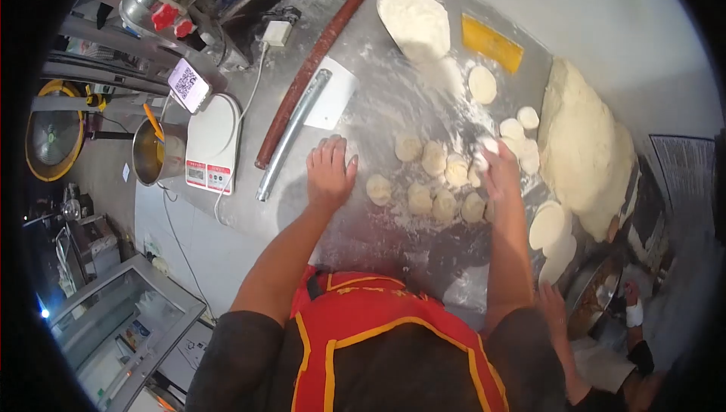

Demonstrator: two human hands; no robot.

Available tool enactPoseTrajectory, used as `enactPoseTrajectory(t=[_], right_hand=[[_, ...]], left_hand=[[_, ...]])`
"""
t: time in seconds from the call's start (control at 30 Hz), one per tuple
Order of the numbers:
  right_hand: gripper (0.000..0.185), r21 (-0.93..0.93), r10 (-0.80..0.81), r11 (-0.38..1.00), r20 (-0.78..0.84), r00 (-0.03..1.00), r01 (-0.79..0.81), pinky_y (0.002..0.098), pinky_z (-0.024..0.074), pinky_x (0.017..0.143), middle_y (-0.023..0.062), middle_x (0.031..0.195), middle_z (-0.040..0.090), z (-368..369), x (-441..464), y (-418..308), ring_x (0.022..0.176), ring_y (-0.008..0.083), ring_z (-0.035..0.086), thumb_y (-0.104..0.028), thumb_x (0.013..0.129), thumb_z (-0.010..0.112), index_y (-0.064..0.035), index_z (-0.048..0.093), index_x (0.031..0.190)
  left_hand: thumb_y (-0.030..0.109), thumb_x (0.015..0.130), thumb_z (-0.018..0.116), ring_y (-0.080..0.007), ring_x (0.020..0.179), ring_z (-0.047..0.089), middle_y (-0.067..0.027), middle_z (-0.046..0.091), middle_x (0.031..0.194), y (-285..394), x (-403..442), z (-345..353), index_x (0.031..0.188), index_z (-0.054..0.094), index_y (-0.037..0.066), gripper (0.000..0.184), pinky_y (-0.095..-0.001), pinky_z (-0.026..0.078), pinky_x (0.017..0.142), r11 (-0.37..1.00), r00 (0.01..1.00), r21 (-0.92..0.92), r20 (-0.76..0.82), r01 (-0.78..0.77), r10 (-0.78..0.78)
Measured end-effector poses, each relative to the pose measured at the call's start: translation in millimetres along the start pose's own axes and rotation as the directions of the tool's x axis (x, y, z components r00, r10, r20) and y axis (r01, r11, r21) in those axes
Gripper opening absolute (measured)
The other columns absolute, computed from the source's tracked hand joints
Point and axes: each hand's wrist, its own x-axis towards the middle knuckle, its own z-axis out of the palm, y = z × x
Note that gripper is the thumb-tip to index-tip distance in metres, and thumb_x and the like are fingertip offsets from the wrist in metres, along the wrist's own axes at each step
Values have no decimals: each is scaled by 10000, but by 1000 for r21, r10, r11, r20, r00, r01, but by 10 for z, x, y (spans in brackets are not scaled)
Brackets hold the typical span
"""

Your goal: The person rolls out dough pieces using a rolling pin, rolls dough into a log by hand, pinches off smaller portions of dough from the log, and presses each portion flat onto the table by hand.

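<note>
My left hand [330, 168] lies on the floury metal table [363, 242] with its fingers stretched out, holding nothing. Beside it are a metal rod [293, 134] and a long reddish-brown rolling pin [321, 64]. My right hand [501, 174] has its fingers closed around a small white dough piece [489, 144], partly hidden by them. Just left of that hand, several round dough pieces [433, 159] sit in loose rows. More flattened dough rounds [512, 129] overlap to its right, near a single dough disc [482, 85].
A large dough mass [582, 151] lies at the right. At the back are a flour scoop [414, 20] and a yellow scraper [492, 43]. A kitchen scale [212, 140] with a phone [188, 85] stands left. A co-worker's hand [553, 308] is near the dough sheets [551, 227].
</note>
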Motion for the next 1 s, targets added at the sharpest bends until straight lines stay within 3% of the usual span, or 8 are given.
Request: enactPoseTrajectory(t=[0.1,0.17,0.33,0.53,0.67,0.7,0.8,1.0], right_hand=[[378,-35,24,998,-478,878,-46,309,522,790,89,1078,652,-474,-532,120,963,181,633,53,869,557,-30,573,1238],[360,444,98,889,-422,901,111,308,529,762,97,1056,657,-612,-662,334,933,185,635,58,876,542,-24,576,1224],[323,164,-123,974,-194,973,156,281,547,676,115,957,658,189,-562,547,856,187,637,91,869,540,-15,587,1170],[317,285,-38,896,-714,699,339,265,542,638,110,916,638,-377,-744,483,792,180,638,104,854,569,-10,603,1148],[304,244,-2,967,-300,954,78,274,547,616,114,923,636,69,-1295,627,731,180,635,108,852,552,-3,584,1133],[315,-94,-56,995,-392,918,20,275,544,601,101,915,640,-207,-1190,840,735,163,632,114,846,513,-1,592,1129],[364,259,-52,927,-627,777,271,248,504,556,75,885,633,-24,-1158,672,696,118,601,118,836,466,-5,610,1146],[381,-481,-388,805,16,921,347,242,512,650,128,1050,659,833,-1190,990,858,164,636,39,867,571,-4,576,1246]], left_hand=[[287,891,595,-330,1246,442,-123,502,1322,-30,-2,39,1288,489,43,478,-485,322,1042,1000,1000,1,4,-7,7],[280,892,595,-332,1249,439,-127,498,1326,-32,-20,59,1295,475,43,483,-482,317,1045,1000,1000,5,-8,-23,23],[229,877,612,-348,1233,447,-146,516,1306,-41,-35,52,1275,485,40,458,-463,344,1012,998,997,-7,-48,-59,58],[237,889,604,-342,1238,444,-141,507,1307,-22,-16,6,1283,481,36,460,-468,331,1029,999,999,-18,-19,-47,46],[238,888,608,-336,1239,445,-139,516,1298,-35,-38,32,1279,490,37,455,-464,328,1032,998,998,-11,-36,-56,55],[238,889,608,-334,1240,445,-137,518,1298,-39,-21,15,1278,492,38,453,-462,326,1034,998,998,-23,-25,-52,52],[235,890,607,-326,1244,444,-130,522,1300,-10,-8,-34,1274,501,41,443,-455,322,1041,999,1000,-38,1,-28,28],[229,897,599,-306,1257,432,-119,510,1313,-36,0,-20,1263,514,49,416,-447,317,1049,998,999,-67,32,4,-2]])
